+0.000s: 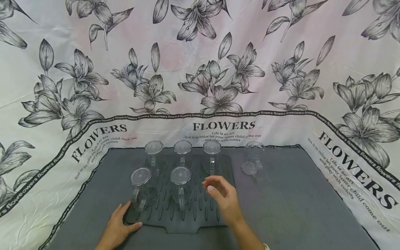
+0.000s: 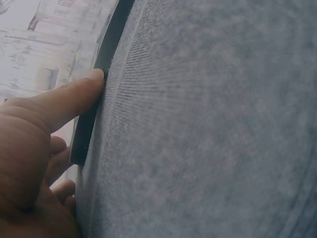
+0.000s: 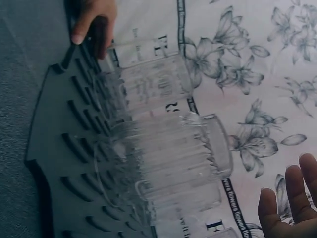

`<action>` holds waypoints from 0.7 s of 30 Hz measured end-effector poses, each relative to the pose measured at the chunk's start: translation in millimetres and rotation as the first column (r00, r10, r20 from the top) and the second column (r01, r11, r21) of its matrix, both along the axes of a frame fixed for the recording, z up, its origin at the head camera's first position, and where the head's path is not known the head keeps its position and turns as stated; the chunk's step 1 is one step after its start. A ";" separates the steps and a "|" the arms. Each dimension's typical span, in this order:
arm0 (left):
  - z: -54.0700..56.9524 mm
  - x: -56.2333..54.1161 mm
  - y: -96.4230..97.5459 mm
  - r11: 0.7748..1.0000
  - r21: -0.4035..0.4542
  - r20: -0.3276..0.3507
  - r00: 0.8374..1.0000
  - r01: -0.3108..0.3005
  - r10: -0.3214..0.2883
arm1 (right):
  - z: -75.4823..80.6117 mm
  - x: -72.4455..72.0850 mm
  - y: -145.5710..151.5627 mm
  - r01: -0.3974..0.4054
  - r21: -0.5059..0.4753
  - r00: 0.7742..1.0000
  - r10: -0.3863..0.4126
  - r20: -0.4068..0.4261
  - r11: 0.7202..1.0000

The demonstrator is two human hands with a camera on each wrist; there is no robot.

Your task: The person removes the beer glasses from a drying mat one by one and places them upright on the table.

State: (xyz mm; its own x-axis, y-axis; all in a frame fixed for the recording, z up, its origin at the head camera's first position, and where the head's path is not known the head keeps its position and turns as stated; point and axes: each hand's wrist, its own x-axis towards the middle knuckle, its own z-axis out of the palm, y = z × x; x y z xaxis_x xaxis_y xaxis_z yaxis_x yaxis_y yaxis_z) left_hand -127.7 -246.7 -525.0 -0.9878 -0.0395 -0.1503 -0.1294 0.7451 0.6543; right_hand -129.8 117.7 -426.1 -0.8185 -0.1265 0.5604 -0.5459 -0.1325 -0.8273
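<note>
My left hand (image 1: 118,224) touches the front left corner of a dark grey ridged drying mat (image 1: 200,222). In the left wrist view, its extended thumb (image 2: 79,96) rests on the mat's edge. Above the mat's right side, my right hand (image 1: 226,199) is raised with loosely bent fingers and holds nothing. Clear glass mugs stand on the mat, apparently upside down. Two are in front, a left one (image 1: 140,182) and a middle one (image 1: 181,185); three stand behind, the right one (image 1: 212,158) nearest my right hand. Their handles mostly face me.
Another clear glass mug (image 1: 254,158) stands on the grey tabletop (image 1: 297,194), right of the mat, apparently upright. A white cloth (image 1: 225,135) with flower prints and lettering hangs behind the table and along its sides.
</note>
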 end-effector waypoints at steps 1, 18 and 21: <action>-0.3 0.0 -0.2 1.000 0.001 0.000 1.000 -0.001 0.001 | -2.7 -0.9 -1.6 -0.003 0.003 1.000 0.003 0.003 1.000; -1.5 0.6 1.6 1.000 -0.030 -0.008 1.000 -0.003 0.003 | -49.7 -14.1 -24.9 -0.036 0.089 0.985 0.021 0.172 0.995; -0.4 0.6 2.6 1.000 -0.030 -0.008 1.000 -0.006 0.005 | -54.2 -15.6 -28.6 -0.049 0.086 0.980 0.032 0.194 0.995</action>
